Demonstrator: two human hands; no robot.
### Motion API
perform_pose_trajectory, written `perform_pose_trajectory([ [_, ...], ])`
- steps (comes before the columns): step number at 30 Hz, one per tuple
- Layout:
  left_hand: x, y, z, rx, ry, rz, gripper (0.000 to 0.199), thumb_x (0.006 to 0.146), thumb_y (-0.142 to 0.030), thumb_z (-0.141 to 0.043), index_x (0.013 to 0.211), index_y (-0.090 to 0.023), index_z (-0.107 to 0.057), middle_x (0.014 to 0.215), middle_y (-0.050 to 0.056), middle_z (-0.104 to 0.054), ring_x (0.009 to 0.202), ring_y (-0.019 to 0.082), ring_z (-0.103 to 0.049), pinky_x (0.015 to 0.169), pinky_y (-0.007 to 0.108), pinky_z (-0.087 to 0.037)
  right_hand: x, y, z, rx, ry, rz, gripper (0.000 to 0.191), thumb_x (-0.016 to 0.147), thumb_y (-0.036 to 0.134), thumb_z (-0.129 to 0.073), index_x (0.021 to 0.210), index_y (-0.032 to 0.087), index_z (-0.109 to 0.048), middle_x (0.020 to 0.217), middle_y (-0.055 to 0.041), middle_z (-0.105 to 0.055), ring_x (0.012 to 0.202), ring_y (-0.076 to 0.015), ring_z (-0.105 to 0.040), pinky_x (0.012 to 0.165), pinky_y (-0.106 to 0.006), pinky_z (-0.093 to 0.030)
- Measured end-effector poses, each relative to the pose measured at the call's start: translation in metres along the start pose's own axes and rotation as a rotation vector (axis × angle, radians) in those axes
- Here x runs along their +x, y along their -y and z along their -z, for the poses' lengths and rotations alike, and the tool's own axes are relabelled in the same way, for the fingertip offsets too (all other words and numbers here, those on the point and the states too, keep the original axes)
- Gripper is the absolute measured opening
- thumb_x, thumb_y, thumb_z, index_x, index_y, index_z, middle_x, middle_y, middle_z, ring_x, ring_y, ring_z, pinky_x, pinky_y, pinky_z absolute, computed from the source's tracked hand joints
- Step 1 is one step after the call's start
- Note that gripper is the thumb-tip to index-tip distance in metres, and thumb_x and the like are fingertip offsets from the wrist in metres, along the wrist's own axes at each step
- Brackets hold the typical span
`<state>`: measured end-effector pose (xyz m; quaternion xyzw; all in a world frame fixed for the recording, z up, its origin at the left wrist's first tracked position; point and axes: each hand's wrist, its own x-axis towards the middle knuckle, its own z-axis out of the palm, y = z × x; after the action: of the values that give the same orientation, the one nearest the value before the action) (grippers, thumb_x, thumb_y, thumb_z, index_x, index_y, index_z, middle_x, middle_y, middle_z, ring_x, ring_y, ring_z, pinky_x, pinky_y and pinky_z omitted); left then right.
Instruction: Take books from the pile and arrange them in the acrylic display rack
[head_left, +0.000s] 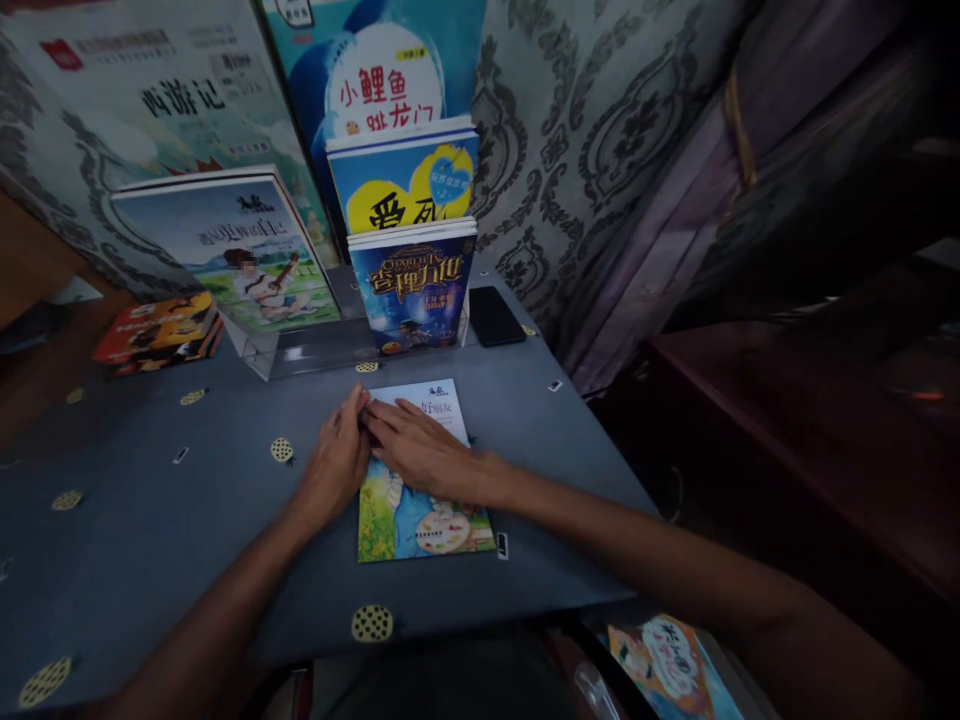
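Note:
A thin picture book (427, 525) with a painted palette on its cover lies face up near the right side of the table. My right hand (416, 450) rests flat across its upper cover, fingers stretched toward the left edge. Along that left edge, my left hand (341, 455) stands on its side with its fingers extended, and the fingertips of both hands meet near the book's upper left. Neither hand grips anything. Part of the cover's title and picture is hidden under my right hand.
Behind, a clear acrylic stand (307, 350) holds a picture book (262, 270); a dark blue book (412, 290) stands beside it. Larger books lean on the patterned wall. A black phone (496, 316) lies right, orange books (157, 330) left. Another book (667, 665) is below the table edge.

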<state>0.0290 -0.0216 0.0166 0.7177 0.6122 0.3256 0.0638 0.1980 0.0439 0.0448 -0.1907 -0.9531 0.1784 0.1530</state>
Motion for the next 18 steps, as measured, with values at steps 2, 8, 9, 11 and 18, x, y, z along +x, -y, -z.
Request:
perform_pose_trajectory([
  [2, 0.0, -0.002, 0.001, 0.017, 0.005, 0.001, 0.055, 0.1, -0.024, -0.039, 0.154, -0.017, -0.027, 0.142, 0.02, -0.057, 0.135, 0.028, -0.054, 0.112, 0.054, -0.044, -0.002, -0.01, -0.002, -0.024, 0.01, -0.001, 0.042, 0.103, 0.025, -0.047, 0.14, 0.005, -0.052, 0.149, -0.0228, -0.052, 0.147, -0.029, -0.041, 0.123, -0.051, -0.032],
  [8, 0.002, -0.005, 0.002, 0.053, 0.02, 0.02, 0.049, 0.101, -0.026, -0.037, 0.149, -0.018, -0.034, 0.142, 0.019, -0.058, 0.135, 0.028, -0.055, 0.11, 0.053, -0.047, -0.03, -0.053, 0.012, -0.022, -0.067, -0.077, 0.037, 0.103, 0.024, -0.048, 0.136, 0.012, -0.06, 0.145, -0.0188, -0.058, 0.142, -0.0285, -0.049, 0.119, -0.053, -0.039],
  [9, 0.002, -0.005, 0.002, 0.059, 0.023, 0.021, 0.048, 0.101, -0.026, -0.037, 0.148, -0.018, -0.035, 0.142, 0.018, -0.058, 0.134, 0.028, -0.055, 0.111, 0.053, -0.046, -0.035, -0.06, 0.015, -0.012, -0.095, -0.097, 0.036, 0.103, 0.023, -0.047, 0.134, 0.014, -0.062, 0.144, -0.0175, -0.06, 0.14, -0.0279, -0.051, 0.118, -0.054, -0.039],
  [11, 0.002, -0.006, 0.002, 0.067, 0.031, 0.029, 0.048, 0.101, -0.028, -0.037, 0.148, -0.017, -0.036, 0.142, 0.017, -0.057, 0.134, 0.028, -0.055, 0.112, 0.053, -0.045, -0.043, -0.075, 0.019, 0.024, -0.158, -0.128, 0.034, 0.102, 0.02, -0.046, 0.13, 0.016, -0.066, 0.14, -0.0151, -0.063, 0.136, -0.027, -0.056, 0.117, -0.054, -0.039],
  [18, 0.008, -0.01, 0.01, 0.159, 0.11, 0.007, 0.044, 0.1, -0.028, -0.037, 0.142, -0.014, -0.046, 0.142, 0.02, -0.057, 0.142, 0.033, -0.044, 0.117, 0.06, -0.036, -0.046, -0.101, 0.026, 0.161, -0.256, -0.172, 0.027, 0.099, 0.022, -0.052, 0.111, 0.02, -0.076, 0.12, -0.0069, -0.076, 0.119, -0.0246, -0.069, 0.108, -0.046, -0.048],
])
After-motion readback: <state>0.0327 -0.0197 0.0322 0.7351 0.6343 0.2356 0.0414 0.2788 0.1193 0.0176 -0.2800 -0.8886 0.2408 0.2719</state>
